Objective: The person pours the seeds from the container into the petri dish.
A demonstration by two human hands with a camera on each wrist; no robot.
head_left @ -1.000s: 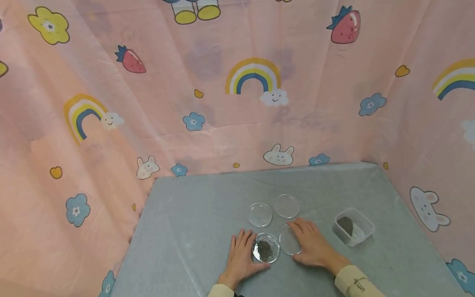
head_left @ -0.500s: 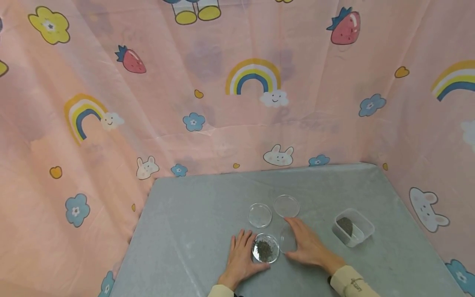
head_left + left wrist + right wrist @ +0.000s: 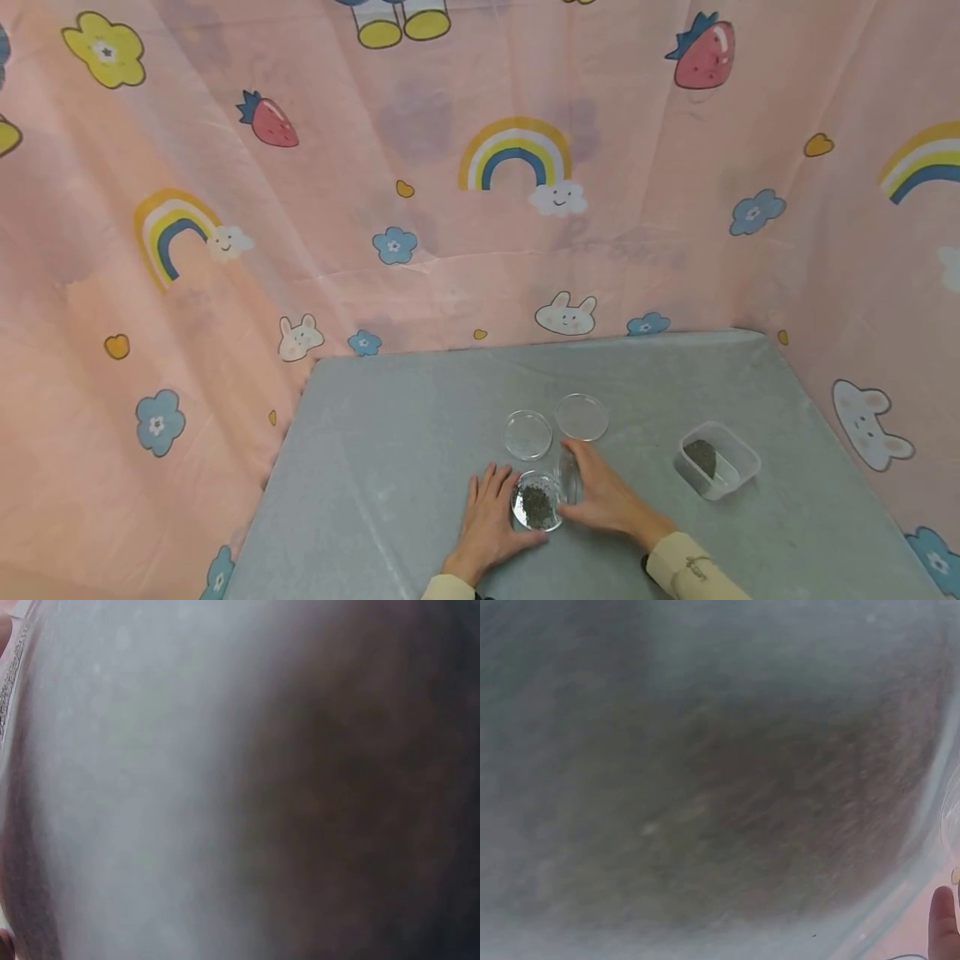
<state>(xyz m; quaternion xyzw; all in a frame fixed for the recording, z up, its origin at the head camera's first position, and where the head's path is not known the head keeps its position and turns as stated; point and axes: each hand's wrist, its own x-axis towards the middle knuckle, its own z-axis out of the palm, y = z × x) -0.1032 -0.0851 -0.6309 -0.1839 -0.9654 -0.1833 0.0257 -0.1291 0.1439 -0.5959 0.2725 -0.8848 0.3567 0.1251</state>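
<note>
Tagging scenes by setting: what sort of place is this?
Likely a makeshift tabletop booth: a pink cartoon-print fabric backdrop hangs behind a grey cloth-covered table bearing a round clear dish of dark grains.

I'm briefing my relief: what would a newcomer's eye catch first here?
Probably the cartoon-printed pink curtain behind the grey table. Next, the dish of dark crumbs beside the left hand. Then the right hand, holding a tilted clear disc just right of the dish.
</note>
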